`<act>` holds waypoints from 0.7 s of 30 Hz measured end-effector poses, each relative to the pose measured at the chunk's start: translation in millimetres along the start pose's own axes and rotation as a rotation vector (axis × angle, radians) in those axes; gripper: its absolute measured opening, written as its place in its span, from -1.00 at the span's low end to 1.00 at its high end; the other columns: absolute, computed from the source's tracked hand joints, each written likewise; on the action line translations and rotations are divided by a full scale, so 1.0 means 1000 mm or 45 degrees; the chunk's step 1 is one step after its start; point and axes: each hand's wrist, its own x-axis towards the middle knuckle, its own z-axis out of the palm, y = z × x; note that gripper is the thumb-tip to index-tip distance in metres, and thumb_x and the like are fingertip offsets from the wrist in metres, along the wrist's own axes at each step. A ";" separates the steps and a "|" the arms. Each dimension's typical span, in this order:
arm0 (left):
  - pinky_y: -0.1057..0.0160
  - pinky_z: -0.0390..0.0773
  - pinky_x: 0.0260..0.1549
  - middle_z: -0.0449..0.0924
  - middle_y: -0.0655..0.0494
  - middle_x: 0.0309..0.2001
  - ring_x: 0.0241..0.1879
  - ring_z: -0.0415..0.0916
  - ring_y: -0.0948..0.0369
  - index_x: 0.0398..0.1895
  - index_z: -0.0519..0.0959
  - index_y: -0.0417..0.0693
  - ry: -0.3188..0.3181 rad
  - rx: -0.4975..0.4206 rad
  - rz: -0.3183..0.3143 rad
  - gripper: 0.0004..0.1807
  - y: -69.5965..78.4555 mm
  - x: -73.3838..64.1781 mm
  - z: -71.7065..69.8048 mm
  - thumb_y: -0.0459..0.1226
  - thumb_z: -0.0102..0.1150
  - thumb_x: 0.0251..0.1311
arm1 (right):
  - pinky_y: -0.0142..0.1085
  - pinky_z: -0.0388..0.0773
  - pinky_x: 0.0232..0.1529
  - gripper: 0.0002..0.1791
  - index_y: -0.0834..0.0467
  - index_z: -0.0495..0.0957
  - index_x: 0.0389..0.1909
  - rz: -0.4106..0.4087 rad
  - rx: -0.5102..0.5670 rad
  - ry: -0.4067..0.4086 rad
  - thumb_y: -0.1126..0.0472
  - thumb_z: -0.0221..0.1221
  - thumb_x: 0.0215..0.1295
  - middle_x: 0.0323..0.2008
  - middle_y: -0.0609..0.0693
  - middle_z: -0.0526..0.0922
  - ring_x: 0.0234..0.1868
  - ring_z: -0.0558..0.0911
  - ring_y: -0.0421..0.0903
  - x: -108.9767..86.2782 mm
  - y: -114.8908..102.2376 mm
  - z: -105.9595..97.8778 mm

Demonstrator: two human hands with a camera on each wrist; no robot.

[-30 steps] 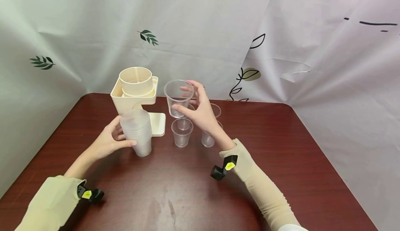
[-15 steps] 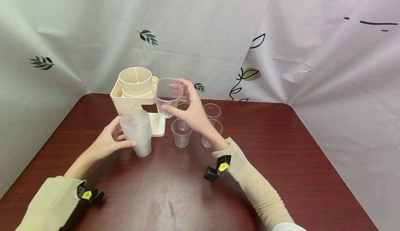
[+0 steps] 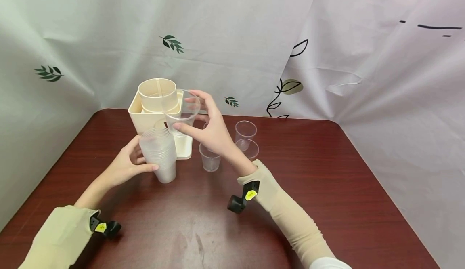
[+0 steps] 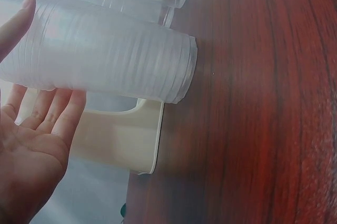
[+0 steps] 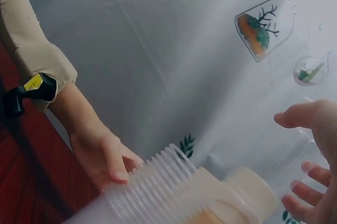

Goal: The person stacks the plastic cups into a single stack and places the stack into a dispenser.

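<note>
My left hand (image 3: 127, 162) holds a tall stack of clear plastic cups (image 3: 162, 158) upright on the table, thumb in front and fingers at its left side. The left wrist view shows the stack (image 4: 110, 50) reaching down to the wood, the left hand (image 4: 39, 145) against it. In my right hand (image 3: 216, 131) is a single clear plastic cup (image 3: 186, 115), mouth up, gripped between thumb and fingers. That cup hangs in the air just right of and above the stack's rim. In the right wrist view the right hand (image 5: 316, 166) shows at the edge, its cup barely visible.
A cream stand with a round holder on top (image 3: 158, 95) is behind the stack, its base (image 3: 185, 150) partly hidden. Several clear cups stand on the dark red table (image 3: 308, 180), among them a front cup (image 3: 210, 162) and a rear cup (image 3: 246, 129). A patterned curtain (image 3: 232, 38) hangs behind.
My right hand has carried the single cup leftward, from above the standing cups to in front of the cream stand, near the stack. The left hand and the stack have stayed put.
</note>
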 end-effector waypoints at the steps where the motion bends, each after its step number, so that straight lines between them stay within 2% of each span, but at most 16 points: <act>1: 0.52 0.59 -0.12 0.43 0.34 0.05 -0.01 0.51 0.49 0.23 0.26 0.00 0.000 0.003 0.000 -0.21 0.000 0.000 0.000 -0.64 0.30 -0.08 | -0.36 0.56 0.07 -0.19 0.12 0.21 0.31 0.002 0.004 -0.009 0.34 0.38 0.03 0.16 0.14 0.45 0.22 0.45 -0.09 0.000 0.000 0.001; 7: 0.51 0.59 -0.12 0.42 0.35 0.06 0.00 0.50 0.50 0.25 0.24 0.00 -0.005 0.012 -0.003 -0.20 0.000 0.000 0.000 -0.63 0.30 -0.07 | -0.38 0.53 0.12 -0.18 0.18 0.17 0.34 0.040 0.026 -0.072 0.37 0.35 0.06 0.18 0.18 0.43 0.23 0.43 0.00 0.000 -0.012 0.008; 11: 0.51 0.59 -0.11 0.42 0.35 0.06 0.00 0.51 0.50 0.26 0.24 0.01 -0.004 0.014 -0.005 -0.19 0.000 -0.001 0.000 -0.63 0.30 -0.06 | -0.20 0.53 0.17 -0.19 0.28 0.15 0.33 0.047 0.028 -0.100 0.43 0.32 0.06 0.18 0.27 0.42 0.23 0.42 0.11 -0.002 -0.031 0.012; 13: 0.51 0.59 -0.11 0.42 0.35 0.06 -0.01 0.51 0.50 0.26 0.24 0.02 -0.001 0.020 -0.008 -0.19 0.000 -0.001 0.000 -0.62 0.31 -0.06 | -0.20 0.53 0.17 -0.20 0.31 0.14 0.32 0.052 0.018 -0.112 0.45 0.30 0.07 0.17 0.27 0.42 0.23 0.42 0.11 -0.003 -0.038 0.013; 18: 0.53 0.58 -0.12 0.42 0.37 0.05 -0.01 0.50 0.52 0.25 0.24 0.03 0.006 0.025 -0.013 -0.20 -0.001 -0.002 0.000 -0.62 0.31 -0.06 | -0.35 0.53 0.15 -0.19 0.18 0.15 0.33 0.047 0.030 -0.124 0.39 0.33 0.08 0.18 0.18 0.44 0.24 0.44 0.01 0.000 -0.020 0.020; 21: 0.53 0.58 -0.12 0.42 0.37 0.05 -0.01 0.50 0.52 0.24 0.24 0.04 0.004 0.023 -0.015 -0.20 0.000 -0.002 0.000 -0.62 0.31 -0.06 | -0.33 0.53 0.16 -0.17 0.11 0.14 0.34 0.030 0.064 -0.122 0.38 0.36 0.07 0.19 0.15 0.44 0.25 0.44 0.00 0.002 -0.004 0.024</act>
